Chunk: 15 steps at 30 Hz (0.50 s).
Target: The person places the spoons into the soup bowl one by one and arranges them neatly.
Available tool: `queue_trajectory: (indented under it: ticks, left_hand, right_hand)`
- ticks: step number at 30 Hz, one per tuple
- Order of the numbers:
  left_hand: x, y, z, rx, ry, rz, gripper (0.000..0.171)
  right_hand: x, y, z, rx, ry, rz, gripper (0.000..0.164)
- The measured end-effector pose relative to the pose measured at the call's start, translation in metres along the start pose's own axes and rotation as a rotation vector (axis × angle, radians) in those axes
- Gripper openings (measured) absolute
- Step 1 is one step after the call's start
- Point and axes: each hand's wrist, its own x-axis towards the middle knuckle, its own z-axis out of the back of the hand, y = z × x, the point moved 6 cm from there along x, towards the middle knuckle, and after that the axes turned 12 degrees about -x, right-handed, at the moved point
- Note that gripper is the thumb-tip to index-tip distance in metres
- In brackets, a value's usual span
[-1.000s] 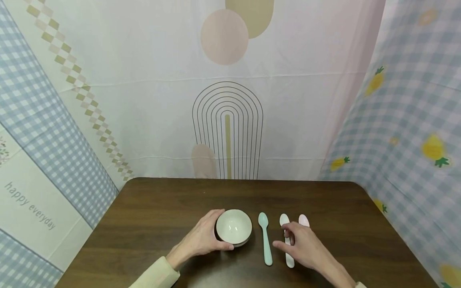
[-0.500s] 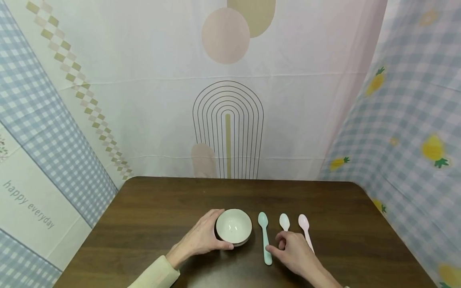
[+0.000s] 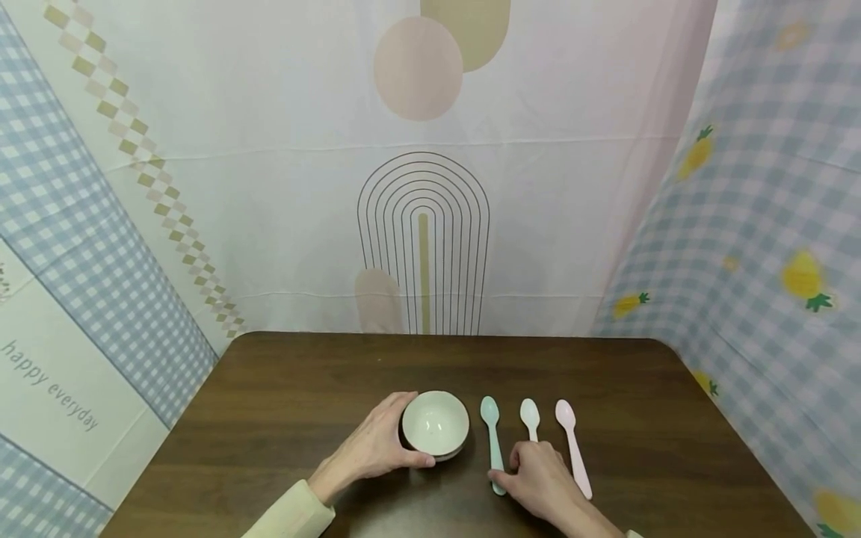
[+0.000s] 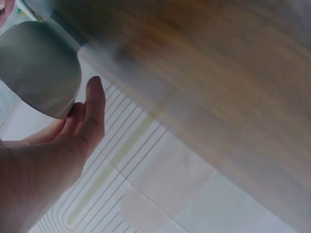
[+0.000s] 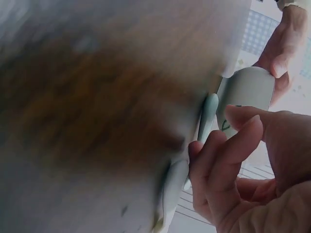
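A small bowl [image 3: 436, 424], pale inside, stands on the table, gripped at its left side by my left hand [image 3: 383, 442]. In the left wrist view, that hand's fingers and thumb lie around the bowl [image 4: 41, 68]. Right of it, three spoons lie roughly side by side: mint green [image 3: 494, 441], white [image 3: 530, 415] and pink [image 3: 574, 448]. My right hand [image 3: 543, 482] is low over the white spoon and hides most of its handle. Its thumb overlaps the lower handle of the mint spoon. In the right wrist view, the right hand [image 5: 243, 165] has loosely bent fingers with nothing between them.
The dark brown wooden table [image 3: 303, 373] has a rounded far edge. Behind it hangs a pale printed cloth [image 3: 289, 224], with checked cloth [image 3: 740, 224] to the right bearing pineapples and more checked cloth to the left.
My right hand has moved down and left, from over the white and pink spoons toward the mint spoon's lower handle, uncovering the pink spoon. The left hand and bowl stay put.
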Motion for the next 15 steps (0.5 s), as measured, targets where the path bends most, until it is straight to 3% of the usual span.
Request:
queue_trajectory:
  ticks: [6,15]
  left_hand:
    - [0.0006,-0.0005,0.0007,0.003,-0.004,-0.006,0.105]
    - [-0.0008,-0.0009,0.0,0.001,-0.011,-0.008,0.105]
  right_hand:
    - [0.0003,0.0025,-0.0025,-0.019,-0.011,0.018,0.061]
    - [0.0036,0.0054,-0.0056,-0.046,-0.016,0.002,0.05]
